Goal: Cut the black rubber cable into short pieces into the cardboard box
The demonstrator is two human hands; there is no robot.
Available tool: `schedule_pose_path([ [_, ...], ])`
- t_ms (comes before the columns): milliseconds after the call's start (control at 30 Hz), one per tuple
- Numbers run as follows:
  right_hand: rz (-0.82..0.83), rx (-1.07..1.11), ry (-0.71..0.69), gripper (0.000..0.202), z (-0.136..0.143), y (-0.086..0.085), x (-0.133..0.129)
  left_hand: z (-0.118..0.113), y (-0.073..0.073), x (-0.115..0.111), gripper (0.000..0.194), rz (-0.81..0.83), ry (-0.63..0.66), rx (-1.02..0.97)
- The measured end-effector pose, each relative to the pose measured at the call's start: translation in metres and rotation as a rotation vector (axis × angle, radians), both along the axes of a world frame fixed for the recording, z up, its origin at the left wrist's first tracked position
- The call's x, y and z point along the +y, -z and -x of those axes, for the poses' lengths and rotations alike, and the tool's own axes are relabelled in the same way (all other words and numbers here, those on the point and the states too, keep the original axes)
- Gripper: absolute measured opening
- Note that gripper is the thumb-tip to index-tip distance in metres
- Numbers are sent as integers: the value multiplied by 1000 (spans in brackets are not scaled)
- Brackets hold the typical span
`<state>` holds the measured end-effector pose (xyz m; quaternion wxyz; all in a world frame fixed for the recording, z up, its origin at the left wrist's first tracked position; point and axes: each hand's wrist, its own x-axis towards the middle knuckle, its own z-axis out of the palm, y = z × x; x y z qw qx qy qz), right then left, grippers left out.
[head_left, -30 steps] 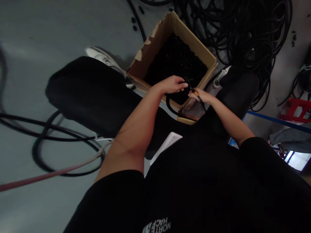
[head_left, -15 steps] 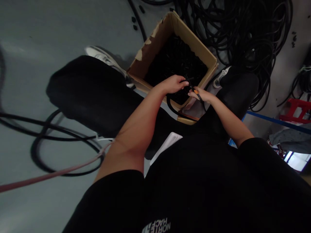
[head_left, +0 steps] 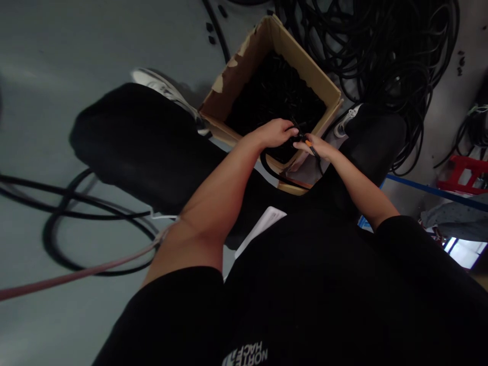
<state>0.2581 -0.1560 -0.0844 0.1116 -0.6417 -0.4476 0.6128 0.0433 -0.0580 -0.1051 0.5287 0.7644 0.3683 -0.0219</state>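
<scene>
My left hand [head_left: 279,133] is closed round a black cable [head_left: 270,170], which loops down from it over the near edge of the cardboard box [head_left: 310,63]. Close beside it, my right hand [head_left: 315,147] is closed on a dark tool with an orange part [head_left: 308,144]. The tool's far end meets the cable between my fingertips, and its exact shape is too dark to make out. Both hands are over the near corner of the box, above a heap of small black pieces [head_left: 278,91].
Tangled black cables [head_left: 381,56] lie behind the box at the right. A black cable loop [head_left: 48,236] and a pink cord [head_left: 76,276] are on the floor at left. A red stand [head_left: 459,173] and another person's grey-clad leg [head_left: 453,216] are at far right.
Both hands stay almost in place over the box, with only slight finger shifts. The cable and cord at left appear slightly displaced.
</scene>
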Motion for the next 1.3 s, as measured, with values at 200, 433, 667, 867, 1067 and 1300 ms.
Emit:
schedule_pose_path([
  [200,-9,-138,1,64,5,-15,-6,4,-14,4,46,39,-24,-36],
  [433,7,-249,-68,67,4,-19,-5,9,-21,4,35,292,-66,-52],
  [667,34,-287,-162,59,-4,-17,-10,12,-11,6,19,418,-98,-66],
  [867,40,-145,-51,41,-7,8,-17,7,1,3,33,520,-309,-212],
  [1067,-73,190,193,60,4,11,-12,8,-7,8,46,548,-617,-536],
  [1300,85,391,31,57,2,-5,-18,42,-1,44,78,238,-864,-436],
])
